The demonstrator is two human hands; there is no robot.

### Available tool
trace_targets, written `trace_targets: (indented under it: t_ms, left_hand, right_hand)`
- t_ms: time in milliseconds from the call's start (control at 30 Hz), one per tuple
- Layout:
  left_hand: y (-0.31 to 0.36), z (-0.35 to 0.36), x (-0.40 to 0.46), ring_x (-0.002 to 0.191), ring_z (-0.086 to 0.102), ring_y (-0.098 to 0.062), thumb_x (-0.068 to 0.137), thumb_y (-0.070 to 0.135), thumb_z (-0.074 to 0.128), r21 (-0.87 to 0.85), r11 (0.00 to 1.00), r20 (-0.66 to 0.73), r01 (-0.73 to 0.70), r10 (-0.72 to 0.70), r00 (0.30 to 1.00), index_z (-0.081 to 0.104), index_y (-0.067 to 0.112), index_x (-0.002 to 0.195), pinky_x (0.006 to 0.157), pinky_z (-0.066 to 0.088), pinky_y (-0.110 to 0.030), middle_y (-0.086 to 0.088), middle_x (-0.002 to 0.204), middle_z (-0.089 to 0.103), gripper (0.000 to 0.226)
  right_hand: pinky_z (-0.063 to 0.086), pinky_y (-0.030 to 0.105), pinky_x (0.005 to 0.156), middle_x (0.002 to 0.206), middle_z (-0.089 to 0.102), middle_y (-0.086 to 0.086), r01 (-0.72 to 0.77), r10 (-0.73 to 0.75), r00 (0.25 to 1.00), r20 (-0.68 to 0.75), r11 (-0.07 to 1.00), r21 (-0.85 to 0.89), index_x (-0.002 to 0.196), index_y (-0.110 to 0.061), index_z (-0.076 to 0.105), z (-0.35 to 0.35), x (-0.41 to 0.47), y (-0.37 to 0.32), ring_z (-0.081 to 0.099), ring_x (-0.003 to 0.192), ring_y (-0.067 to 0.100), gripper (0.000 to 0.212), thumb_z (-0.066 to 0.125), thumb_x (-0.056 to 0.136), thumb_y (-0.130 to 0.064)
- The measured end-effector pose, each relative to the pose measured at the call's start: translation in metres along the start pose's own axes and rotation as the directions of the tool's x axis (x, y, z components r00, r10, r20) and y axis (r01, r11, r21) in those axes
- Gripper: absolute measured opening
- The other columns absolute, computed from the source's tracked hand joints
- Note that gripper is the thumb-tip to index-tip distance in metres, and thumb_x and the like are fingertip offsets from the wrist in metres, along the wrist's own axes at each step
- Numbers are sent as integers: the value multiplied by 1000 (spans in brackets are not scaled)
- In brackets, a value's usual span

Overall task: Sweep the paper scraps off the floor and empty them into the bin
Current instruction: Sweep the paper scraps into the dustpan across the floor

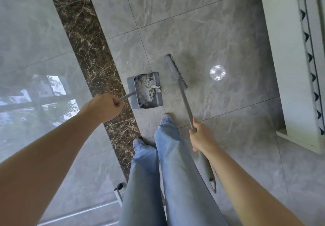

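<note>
The left hand (105,107) is curled tight around the thin grey handle of a dustpan (144,90), fingers closed on the handle's upper end. The dustpan sits on the grey tiled floor (219,32), just beside a dark brown marble strip (91,53) that runs diagonally across the view. The paper scraps (148,87) lie heaped inside the pan, white and grey pieces piled against its ribbed back wall; none are visible on the surrounding tiles. The right hand (199,137) grips the grey shaft of a broom (177,73), fingers wrapped round it, the handle end passing under the forearm. The broom head, with dark bristles, lies to the right of the dustpan, close to it but apart; whether the bristles touch the floor cannot be told. Two legs in blue jeans (168,173) and blue shoes stand between the arms. A round light reflection (217,72) shows on the tile to the right. A pale cabinet (284,59) stands along the right edge.
</note>
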State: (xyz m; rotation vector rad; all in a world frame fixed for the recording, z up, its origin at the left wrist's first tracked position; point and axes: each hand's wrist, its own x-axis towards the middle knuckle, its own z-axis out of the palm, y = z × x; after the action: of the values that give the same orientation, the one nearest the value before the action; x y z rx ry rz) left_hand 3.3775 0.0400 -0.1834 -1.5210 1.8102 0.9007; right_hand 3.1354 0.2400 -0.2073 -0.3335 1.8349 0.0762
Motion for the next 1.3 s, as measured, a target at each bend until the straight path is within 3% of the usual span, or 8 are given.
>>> trace_targets:
  t_ms: [167, 300, 367, 500, 767, 867, 967, 1300]
  left_hand:
    - [-3, 1, 2, 61, 62, -20, 98, 38, 50, 6, 1000, 21, -13, 13, 1000, 50, 31, 55, 57, 52, -31, -4, 65, 67, 43]
    - [-4, 2, 3, 53, 54, -18, 99, 37, 50, -5, 1000, 16, -22, 22, 1000, 51, 27, 55, 53, 44, -27, -2, 55, 57, 45]
    - [-6, 2, 4, 52, 56, -17, 98, 37, 51, -20, 999, 21, -35, 36, 999, 61, 26, 62, 50, 43, -24, -1, 54, 57, 39]
    - [-6, -2, 2, 59, 68, -20, 98, 39, 50, -51, 998, 66, -45, 48, 997, 71, 26, 88, 51, 54, -27, -3, 64, 66, 27]
    - [-5, 3, 14, 63, 63, -17, 92, 43, 42, -6, 997, 53, -77, 77, 996, 69, 22, 90, 62, 60, -33, -3, 79, 67, 35]
    - [-2, 4, 14, 68, 63, -22, 90, 42, 42, -3, 997, 56, -78, 79, 995, 67, 15, 92, 68, 60, -38, -6, 84, 66, 37]
    - [-20, -8, 15, 69, 62, -25, 91, 40, 41, -12, 993, 84, -113, 114, 990, 65, 9, 96, 69, 60, -40, -8, 82, 62, 39]
    - [-162, -80, -7, 52, 59, -20, 99, 42, 47, -89, 993, 24, -83, 86, 996, 67, 25, 80, 59, 60, -37, -4, 65, 64, 32]
  right_hand:
    - [52, 27, 49, 147, 43, 15, -38, 34, 998, -54, 997, -74, 156, -23, 10, -1, 38, -24, 65, 62, 22, 69, 37, 97, -2]
    - [57, 44, 84, 143, 47, 19, -11, 22, 993, 112, 995, -103, 156, -15, 12, 48, 26, -23, 65, 103, 36, 77, 49, 91, 4]
    - [59, 47, 76, 110, 64, 16, -3, 7, 989, 151, 1000, -23, 155, -19, 17, 67, 7, -12, 66, 77, 32, 68, 45, 95, -2]
    - [46, 29, 46, 64, 49, 0, -55, 32, 994, 106, 973, 226, 154, -27, 19, 84, -36, 13, 48, 47, 15, 58, 39, 101, -15]
    - [40, 28, 43, 65, 45, -1, -147, 158, 987, 1, 918, 368, 148, -21, 36, 96, 15, -21, 45, 42, 15, 59, 43, 94, -1]
    - [27, 18, 33, 52, 38, 0, -204, 150, 978, 146, 837, 507, 106, -25, 55, 116, 12, -27, 34, 33, 11, 22, 40, 100, -10]
    - [16, 13, 35, 52, 29, -2, -292, 199, 956, 214, 683, 670, 78, -25, 47, 138, -10, -40, 24, 29, 8, 29, 38, 104, -19]
    - [23, 15, 32, 56, 35, 0, -182, 244, 970, 7, 705, 685, 87, -27, 55, 144, -43, -120, 30, 29, 8, 24, 40, 101, -13]
